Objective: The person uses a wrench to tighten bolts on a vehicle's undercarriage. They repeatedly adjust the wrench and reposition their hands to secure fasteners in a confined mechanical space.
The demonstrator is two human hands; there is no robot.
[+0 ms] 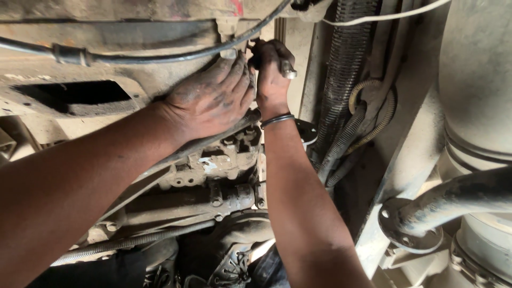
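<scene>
Small metal tool (288,69) — bright steel end showing past the knuckles — sat high under the vehicle's dusty frame (133,80), beside a black cable (160,56). Judged rigid, light, likely greasy and slippery; best taken along the shaft, well back from the working tip. Right hand (272,74) held it in a closed fist grip. Left hand (213,98) lay flat against the frame, fingers spread, holding nothing — bracing. Corrugated hoses (341,80) ran just right of the wrist.

Above me hangs the dusty vehicle underside (122,69), which carries everything here. A black cable (160,56) runs across it at eleven o'clock. A bolted pipe flange (408,224) sits at four o'clock.
</scene>
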